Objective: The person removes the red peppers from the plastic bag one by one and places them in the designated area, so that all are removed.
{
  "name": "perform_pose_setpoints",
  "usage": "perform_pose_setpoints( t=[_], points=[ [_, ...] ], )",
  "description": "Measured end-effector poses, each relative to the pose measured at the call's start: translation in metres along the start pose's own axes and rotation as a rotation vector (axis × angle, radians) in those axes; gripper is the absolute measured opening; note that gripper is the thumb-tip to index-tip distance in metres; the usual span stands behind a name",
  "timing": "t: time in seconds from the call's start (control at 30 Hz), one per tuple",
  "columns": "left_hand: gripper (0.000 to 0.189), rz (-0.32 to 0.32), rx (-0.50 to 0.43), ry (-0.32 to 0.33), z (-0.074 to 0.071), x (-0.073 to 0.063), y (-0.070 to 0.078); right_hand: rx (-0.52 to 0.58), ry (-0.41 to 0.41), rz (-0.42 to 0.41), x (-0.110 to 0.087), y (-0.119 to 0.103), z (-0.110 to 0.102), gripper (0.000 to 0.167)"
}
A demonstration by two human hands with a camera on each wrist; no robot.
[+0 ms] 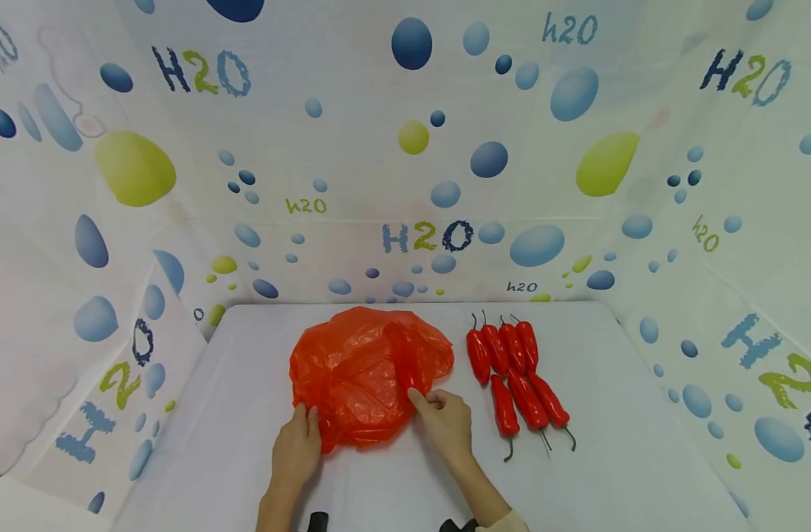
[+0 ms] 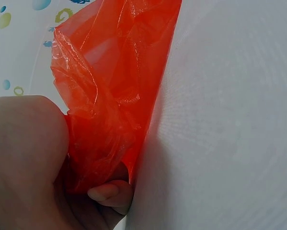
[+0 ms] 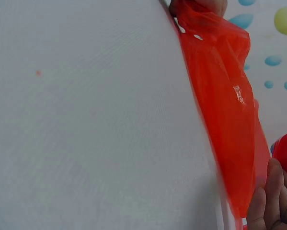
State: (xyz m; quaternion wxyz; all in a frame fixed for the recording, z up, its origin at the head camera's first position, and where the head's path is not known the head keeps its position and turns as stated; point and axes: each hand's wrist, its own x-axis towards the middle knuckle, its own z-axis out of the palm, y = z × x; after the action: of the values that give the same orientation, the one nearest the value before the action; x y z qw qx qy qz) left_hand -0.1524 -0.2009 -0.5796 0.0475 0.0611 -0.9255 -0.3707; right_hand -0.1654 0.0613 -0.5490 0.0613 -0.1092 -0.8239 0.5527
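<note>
A crumpled, translucent red plastic bag [image 1: 352,369] lies on the white table. My left hand [image 1: 295,447] grips its near left edge, thumb and fingers closing on the film [image 2: 105,153] in the left wrist view. At the bag's near right side, my right hand [image 1: 445,421] pinches a red chili pepper [image 1: 408,362] by its stem end. That pepper [image 3: 286,151] shows its green cap beside the fingertips in the right wrist view, its stem hidden. Right of this hand, several glossy red chili peppers [image 1: 528,403] lie in two rows.
The white table [image 1: 611,414] reaches back to a curtain [image 1: 352,148] printed with blue and green drops and H2O lettering. More of this cloth hangs along both sides. Dark wrist straps or mounts show at the bottom edge.
</note>
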Motion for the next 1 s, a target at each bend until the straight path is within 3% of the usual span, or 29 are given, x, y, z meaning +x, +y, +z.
perform_pose_setpoints(
  t=[1.0],
  points=[
    [0.026, -0.024, 0.036, -0.018, 0.001, 0.003, 0.001, -0.032, 0.105, 0.130, -0.018, 0.022, -0.023, 0.044]
  ],
)
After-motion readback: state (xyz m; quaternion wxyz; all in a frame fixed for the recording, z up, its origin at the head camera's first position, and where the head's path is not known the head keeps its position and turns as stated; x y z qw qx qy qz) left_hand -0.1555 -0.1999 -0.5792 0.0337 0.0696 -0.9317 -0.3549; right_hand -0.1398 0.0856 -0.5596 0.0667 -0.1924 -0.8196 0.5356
